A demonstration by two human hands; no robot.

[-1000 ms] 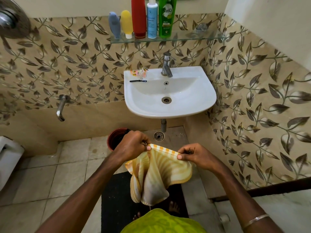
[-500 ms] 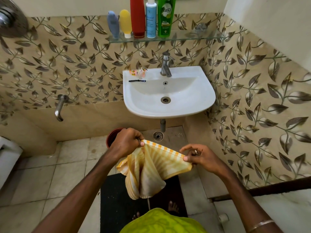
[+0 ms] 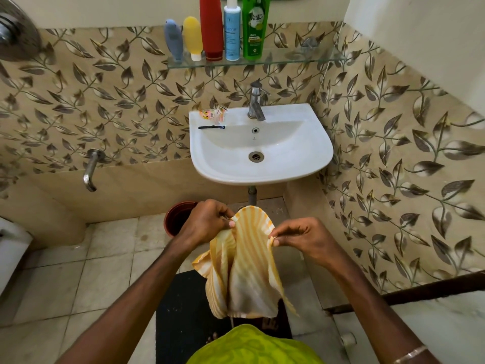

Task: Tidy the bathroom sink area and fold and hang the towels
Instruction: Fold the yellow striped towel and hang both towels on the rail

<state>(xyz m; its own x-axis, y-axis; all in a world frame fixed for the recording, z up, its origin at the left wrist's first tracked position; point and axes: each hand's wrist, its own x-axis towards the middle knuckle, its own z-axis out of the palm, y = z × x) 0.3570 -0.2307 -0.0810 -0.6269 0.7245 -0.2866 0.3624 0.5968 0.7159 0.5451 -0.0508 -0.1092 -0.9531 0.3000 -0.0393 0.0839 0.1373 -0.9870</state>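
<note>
The yellow striped towel (image 3: 245, 261) hangs between both hands over a black mat (image 3: 183, 311). The left hand (image 3: 207, 223) pinches its top edge at 9 o'clock, the right hand (image 3: 301, 236) pinches at 3 o'clock (hands near together). Beyond, at 12 o'clock, is the white sink (image 3: 301, 158), then bottles (image 3: 211, 27) on a glass shelf (image 3: 301, 59).

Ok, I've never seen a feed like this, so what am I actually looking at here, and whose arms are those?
There is no machine. A person wears a camera on their head, looking down at their own bare hands in a bathroom. The left hand and right hand each pinch the top edge of a striped yellow towel, which hangs between them. Ahead is a white sink with a tap; small packets and a black item lie on its rim. Bottles stand on a glass shelf above.
</note>
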